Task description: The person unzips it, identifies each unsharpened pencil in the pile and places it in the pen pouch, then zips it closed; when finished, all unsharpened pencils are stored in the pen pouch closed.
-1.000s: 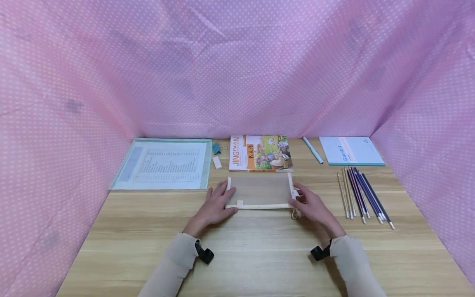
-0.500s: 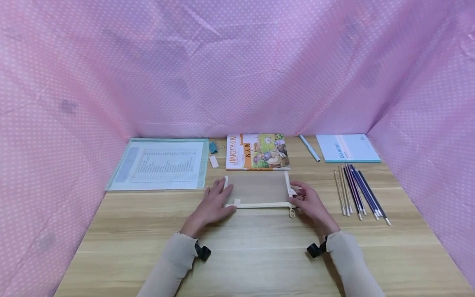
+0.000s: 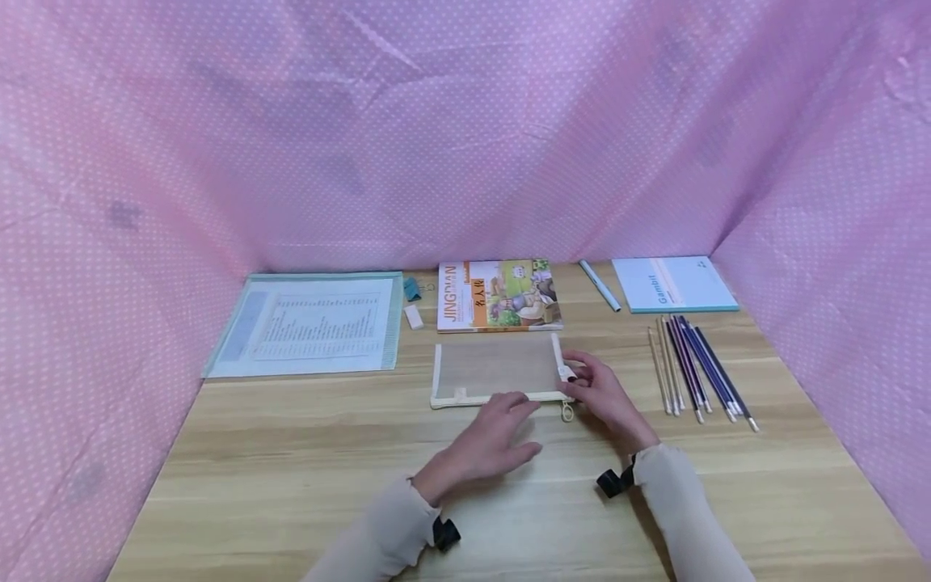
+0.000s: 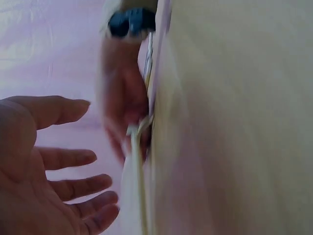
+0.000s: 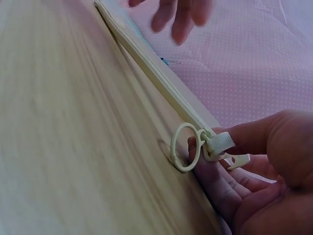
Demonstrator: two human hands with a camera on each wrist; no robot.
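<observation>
A flat beige mesh zipper pouch (image 3: 502,368) with cream edging lies on the wooden table. My right hand (image 3: 607,396) pinches its right front corner, by a small fabric tab. Close to those fingers, the cream ring of the zipper pull (image 5: 172,149) hangs from the corner in the right wrist view. My left hand (image 3: 486,446) hovers at the middle of the pouch's zipped front edge, thumb and fingers spread apart. Nothing is in this hand (image 4: 44,171) in the left wrist view, where the right hand at the pouch corner appears beyond it.
Behind the pouch lies a picture-covered book (image 3: 500,296). Left of it are an eraser (image 3: 414,317), a teal binder clip (image 3: 412,289) and a document folder (image 3: 305,323). To the right are a pen (image 3: 600,285), a light-blue notebook (image 3: 675,284) and several pencils (image 3: 694,368). Pink dotted cloth (image 3: 436,145) surrounds the table.
My left hand has let go of the pouch's left end and moved right and nearer, to the middle of the front edge. My right hand stays at the right corner.
</observation>
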